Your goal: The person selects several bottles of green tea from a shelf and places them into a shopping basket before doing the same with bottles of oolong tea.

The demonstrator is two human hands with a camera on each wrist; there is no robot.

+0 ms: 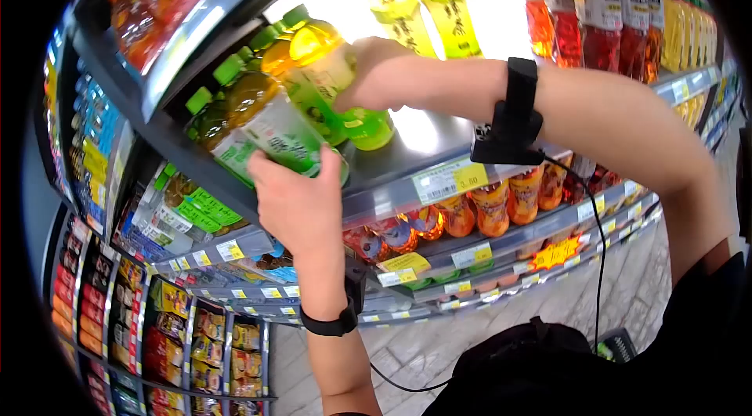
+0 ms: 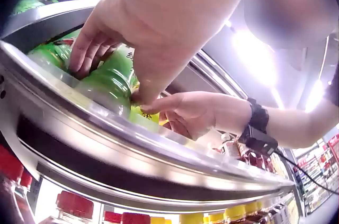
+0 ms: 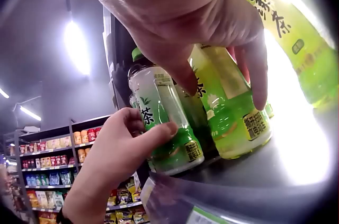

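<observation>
My left hand (image 1: 298, 200) grips the lower part of a tea bottle (image 1: 276, 132) with a green cap and a white and green label. Beside it, my right hand (image 1: 384, 75) holds a green tea bottle (image 3: 228, 107) with a yellow-green label, thumb on one side and fingers on the other. Both bottles stand at the front left of a lit shelf (image 1: 423, 138). In the right wrist view, the base of the right-hand bottle is close over the shelf surface. Part of another bottle shows in the narrow gap between the two.
More green-capped bottles (image 1: 229, 69) stand behind the left hand's bottle. Two yellow-green tea bottles (image 1: 446, 5) stand at the back, with red drink bottles (image 1: 599, 9) further right. A clear front lip (image 2: 153, 139) edges the shelf. A dark side panel (image 1: 211, 177) borders it on the left.
</observation>
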